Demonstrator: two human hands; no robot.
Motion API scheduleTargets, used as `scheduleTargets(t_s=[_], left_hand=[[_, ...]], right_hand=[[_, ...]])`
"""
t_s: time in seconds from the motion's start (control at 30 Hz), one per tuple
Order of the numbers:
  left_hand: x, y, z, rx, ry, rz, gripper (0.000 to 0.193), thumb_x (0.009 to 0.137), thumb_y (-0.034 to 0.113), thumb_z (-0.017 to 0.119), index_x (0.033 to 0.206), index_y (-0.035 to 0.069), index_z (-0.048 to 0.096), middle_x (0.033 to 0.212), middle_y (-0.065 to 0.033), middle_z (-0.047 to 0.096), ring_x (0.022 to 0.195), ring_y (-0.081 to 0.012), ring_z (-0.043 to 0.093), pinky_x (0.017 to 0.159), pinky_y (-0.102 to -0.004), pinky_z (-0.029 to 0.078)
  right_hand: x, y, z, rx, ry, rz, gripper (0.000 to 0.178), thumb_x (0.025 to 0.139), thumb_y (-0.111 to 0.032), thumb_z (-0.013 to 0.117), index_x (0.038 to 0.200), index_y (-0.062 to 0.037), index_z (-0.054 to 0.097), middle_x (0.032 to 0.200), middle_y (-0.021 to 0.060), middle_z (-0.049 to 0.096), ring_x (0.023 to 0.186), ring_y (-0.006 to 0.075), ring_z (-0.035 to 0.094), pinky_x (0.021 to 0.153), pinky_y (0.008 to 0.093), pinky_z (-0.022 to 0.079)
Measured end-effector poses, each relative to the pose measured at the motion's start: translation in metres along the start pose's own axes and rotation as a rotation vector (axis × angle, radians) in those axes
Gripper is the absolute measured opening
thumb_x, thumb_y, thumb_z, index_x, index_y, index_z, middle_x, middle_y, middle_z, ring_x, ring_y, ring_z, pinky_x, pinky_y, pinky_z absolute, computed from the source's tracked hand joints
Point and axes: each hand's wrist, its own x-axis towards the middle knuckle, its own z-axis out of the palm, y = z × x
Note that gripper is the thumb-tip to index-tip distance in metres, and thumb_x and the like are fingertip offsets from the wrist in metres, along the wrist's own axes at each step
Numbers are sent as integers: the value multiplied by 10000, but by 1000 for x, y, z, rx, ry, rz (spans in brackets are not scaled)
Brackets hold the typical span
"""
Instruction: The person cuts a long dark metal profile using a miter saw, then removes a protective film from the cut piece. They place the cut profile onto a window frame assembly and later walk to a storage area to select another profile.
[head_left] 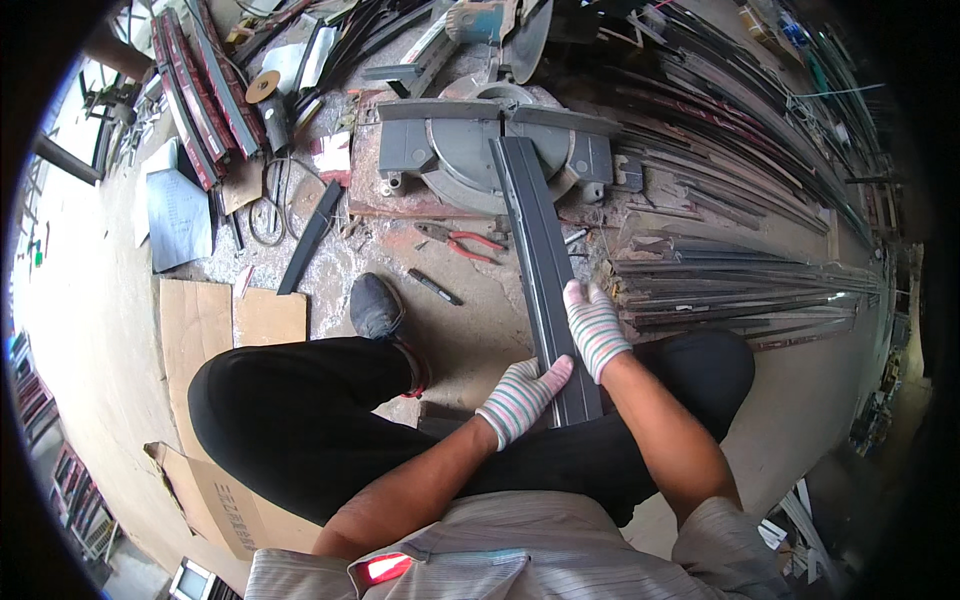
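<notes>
A long dark grey metal profile [541,235] slants from my lap to the bed of a mitre saw [463,150], its far end resting near the blade slot. I wear striped knit gloves. My left hand [522,400] grips the profile's left edge close to its near end, thumb on top. Slightly farther along, my right hand [596,328] is closed on the right edge, the thumb lying on the upper face. The undersides of both grips are hidden. Part of the saw's round blade [530,42] shows raised behind the fence.
Red-handled pliers [462,242] and a black marker [435,287] lie on the floor left of the profile. Stacks of metal strips [740,285] cover the right side. Red-wrapped profiles [190,95], papers [178,215] and flattened cardboard [195,320] lie at the left.
</notes>
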Motion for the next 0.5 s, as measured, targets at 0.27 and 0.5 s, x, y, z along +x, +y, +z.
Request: scheduleTargets(t_s=[0.27, 0.5], left_hand=[[1, -27, 0, -128, -217, 95, 394, 1017, 388, 579, 1005, 5, 668, 829, -65, 712, 690, -129, 647, 634, -270, 542], [-5, -36, -15, -64, -337, 221, 331, 1059, 313, 501, 1080, 21, 656, 887, -102, 721, 757, -158, 676, 680, -278, 549]], right_hand=[[-7, -4, -35, 8, -206, 73, 336, 1021, -330, 509, 1038, -22, 643, 796, 17, 562, 738, 121, 472, 709, 314, 452], [-28, -19, -43, 95, -322, 19, 279, 1012, -256, 522, 1057, -22, 668, 889, 18, 632, 816, 110, 523, 785, 303, 479]])
